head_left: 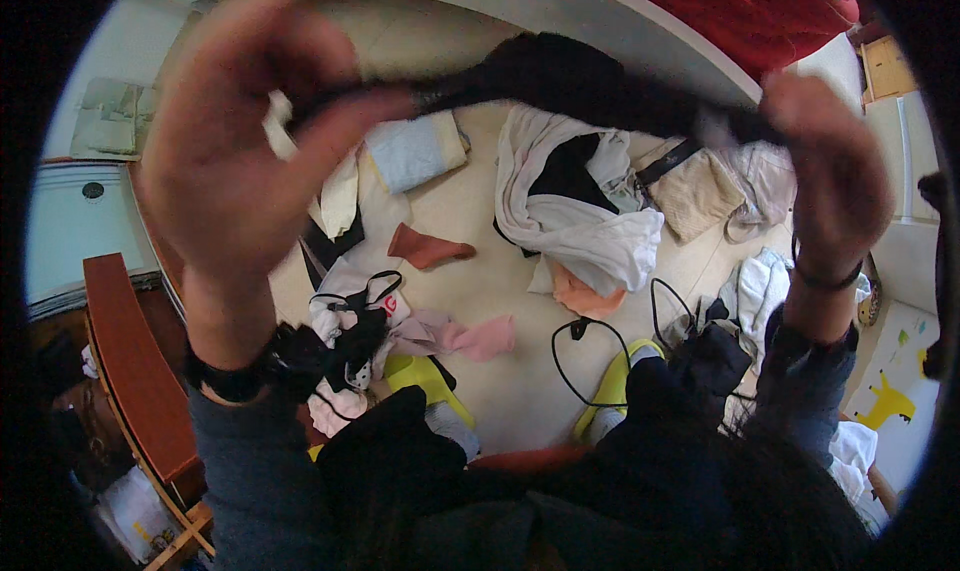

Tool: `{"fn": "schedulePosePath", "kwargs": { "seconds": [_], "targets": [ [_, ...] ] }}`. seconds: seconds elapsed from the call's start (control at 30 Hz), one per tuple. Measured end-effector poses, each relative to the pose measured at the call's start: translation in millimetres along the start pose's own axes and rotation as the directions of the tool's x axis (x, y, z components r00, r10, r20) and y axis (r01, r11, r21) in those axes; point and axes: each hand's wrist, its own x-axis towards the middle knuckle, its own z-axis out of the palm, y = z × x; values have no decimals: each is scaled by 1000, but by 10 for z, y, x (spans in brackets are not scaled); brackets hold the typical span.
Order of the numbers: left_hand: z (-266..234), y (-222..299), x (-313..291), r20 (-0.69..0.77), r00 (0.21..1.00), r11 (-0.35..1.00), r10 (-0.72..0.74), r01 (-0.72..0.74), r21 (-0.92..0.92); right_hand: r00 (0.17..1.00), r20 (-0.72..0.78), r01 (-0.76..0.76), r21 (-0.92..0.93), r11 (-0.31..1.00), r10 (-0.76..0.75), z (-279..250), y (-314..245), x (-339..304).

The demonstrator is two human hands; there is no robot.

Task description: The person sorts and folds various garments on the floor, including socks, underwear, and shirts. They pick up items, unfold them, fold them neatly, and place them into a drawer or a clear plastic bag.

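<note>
A black cloth garment (560, 76) is stretched between my two raised hands, high in the view. My left hand (230, 141) has its narrow left end between thumb and fingers, blurred by motion. My right hand (830, 161) is closed on the other end, where a small pale patch shows. I cannot make out which kind of garment it is. Below it on the floor lie a white garment (600, 236) heaped with black cloth, a folded light blue cloth (410, 156) and a rust-coloured sock (430, 249).
A pink sock (480, 339) and mixed clothes lie near my yellow slippers (600, 391). A beige folded cloth (697, 196) and a black corded item (710, 361) are to the right. A reddish-brown wooden board (140, 361) stands at left. Red fabric (740, 11) tops a pale ledge behind.
</note>
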Motion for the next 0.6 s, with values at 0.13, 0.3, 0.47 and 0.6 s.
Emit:
{"fn": "schedulePosePath", "kwargs": {
  "seconds": [0.13,0.3,0.47,0.6],
  "targets": [
    [377,26,-525,503,852,989,-144,138,49,877,475,-196,220,956,71,209,-63,-518],
    [888,-72,-1106,781,611,937,-130,333,-104,590,780,-538,188,822,209,715,59,-1227],
    [966,-540,-934,742,577,816,-342,574,-70,630,664,-684,228,693,403,749,518,-1178],
    [1174,-909,-603,271,756,802,-596,551,230,791,112,-595,-92,799,602,914,902,-943]
  ]
}}
